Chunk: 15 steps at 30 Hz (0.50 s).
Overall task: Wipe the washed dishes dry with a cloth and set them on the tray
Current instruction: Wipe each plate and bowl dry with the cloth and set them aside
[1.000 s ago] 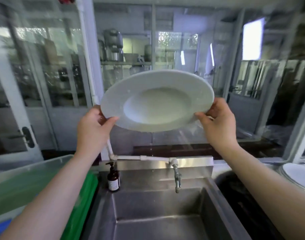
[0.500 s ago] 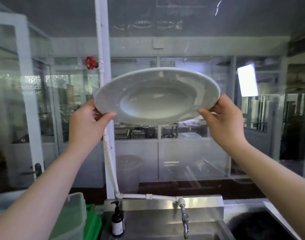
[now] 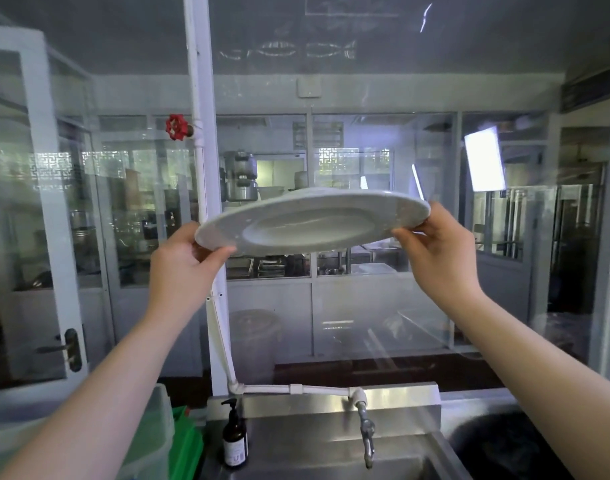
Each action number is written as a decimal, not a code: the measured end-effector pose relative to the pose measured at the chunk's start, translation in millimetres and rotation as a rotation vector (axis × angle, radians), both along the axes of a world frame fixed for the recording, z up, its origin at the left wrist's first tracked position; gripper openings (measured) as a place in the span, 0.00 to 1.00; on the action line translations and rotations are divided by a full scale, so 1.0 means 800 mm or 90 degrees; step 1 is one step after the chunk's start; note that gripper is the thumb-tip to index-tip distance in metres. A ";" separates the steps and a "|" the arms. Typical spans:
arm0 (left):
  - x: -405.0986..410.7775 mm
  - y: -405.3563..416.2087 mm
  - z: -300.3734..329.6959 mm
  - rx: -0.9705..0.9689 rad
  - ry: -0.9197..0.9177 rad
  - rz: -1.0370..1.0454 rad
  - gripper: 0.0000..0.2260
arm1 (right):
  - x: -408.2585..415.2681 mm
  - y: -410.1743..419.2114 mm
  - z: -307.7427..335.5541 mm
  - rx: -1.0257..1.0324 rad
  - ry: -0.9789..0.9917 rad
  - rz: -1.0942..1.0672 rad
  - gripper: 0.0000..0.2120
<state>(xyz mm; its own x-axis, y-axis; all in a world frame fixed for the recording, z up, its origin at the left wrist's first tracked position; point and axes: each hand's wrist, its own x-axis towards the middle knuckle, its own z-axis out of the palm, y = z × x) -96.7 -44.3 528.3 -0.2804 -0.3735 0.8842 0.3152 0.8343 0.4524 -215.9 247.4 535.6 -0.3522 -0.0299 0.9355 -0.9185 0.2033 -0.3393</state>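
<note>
Both hands, left hand [image 3: 182, 258] and right hand [image 3: 438, 251], pinch opposite rims of a white plate [image 3: 310, 221] held high above the sink [image 3: 331, 441]. No cloth or tray is visible; drying and placing seemingly remain.

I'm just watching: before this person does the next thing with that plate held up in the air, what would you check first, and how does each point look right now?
1. Both hands hold the plate: ok, the left hand and the right hand pinch opposite edges of the rim.
2. Plate dry: cannot tell, pale specks on it may be droplets.
3. Cloth within reach: not ok, no cloth is in view.
4. Tray to set it on: cannot tell, none is in view.
5. Drips land safely: ok, the plate is held above the steel sink.
6. Obstacles beneath: ok, the tap and soap bottle sit well below the plate.
</note>
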 end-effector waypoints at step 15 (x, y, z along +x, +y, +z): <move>-0.010 -0.013 -0.017 0.003 -0.018 -0.138 0.12 | -0.007 -0.008 -0.023 0.042 0.081 -0.044 0.11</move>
<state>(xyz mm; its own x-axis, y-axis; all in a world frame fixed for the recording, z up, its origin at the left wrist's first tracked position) -104.8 -54.7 514.8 -0.3793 -0.3057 0.8733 0.4740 0.7464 0.4671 -221.5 240.7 517.3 -0.2342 -0.0732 0.9694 -0.9363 0.2854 -0.2047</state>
